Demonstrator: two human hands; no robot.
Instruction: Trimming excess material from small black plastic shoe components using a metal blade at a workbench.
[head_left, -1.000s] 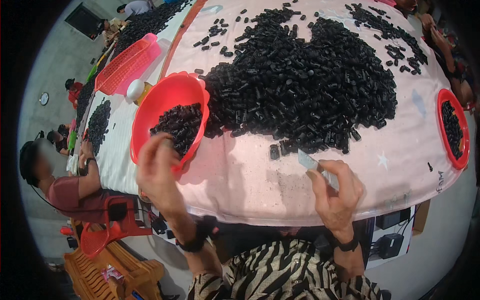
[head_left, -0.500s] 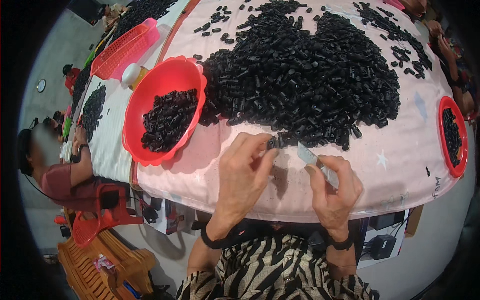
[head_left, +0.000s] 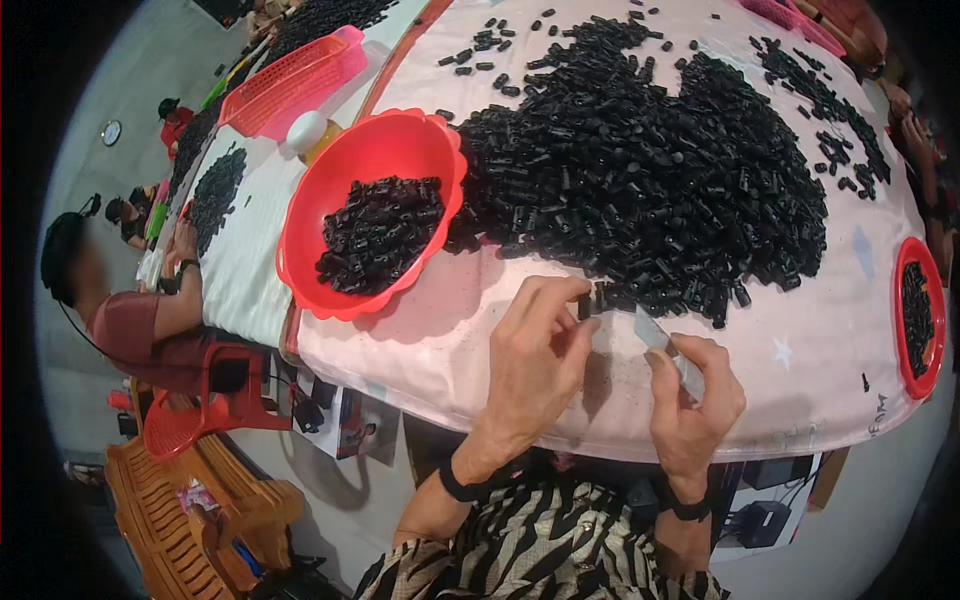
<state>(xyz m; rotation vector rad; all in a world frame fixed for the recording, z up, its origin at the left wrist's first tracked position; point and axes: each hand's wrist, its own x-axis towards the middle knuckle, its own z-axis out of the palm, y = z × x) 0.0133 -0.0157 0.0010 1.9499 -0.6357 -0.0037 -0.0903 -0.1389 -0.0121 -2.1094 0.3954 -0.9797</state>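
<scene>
My left hand (head_left: 540,360) pinches a small black plastic piece (head_left: 585,306) at the near edge of a big heap of the same black pieces (head_left: 650,180). My right hand (head_left: 695,410) holds a thin grey blade (head_left: 655,333), its tip pointing toward the piece. Both hands rest over the pink cloth of the table (head_left: 800,380). A red bowl (head_left: 335,300) with black pieces inside stands to the left of my left hand.
A second red bowl (head_left: 905,300) with black pieces sits at the table's right edge. A pink basket (head_left: 290,85) lies far left. Another person (head_left: 120,320) sits at the neighbouring table on the left, near a red stool (head_left: 175,430) and a wooden bench (head_left: 190,510).
My left hand has come from beside the red bowl to the heap's near edge and pinched a black piece next to the blade. My right hand has barely moved.
</scene>
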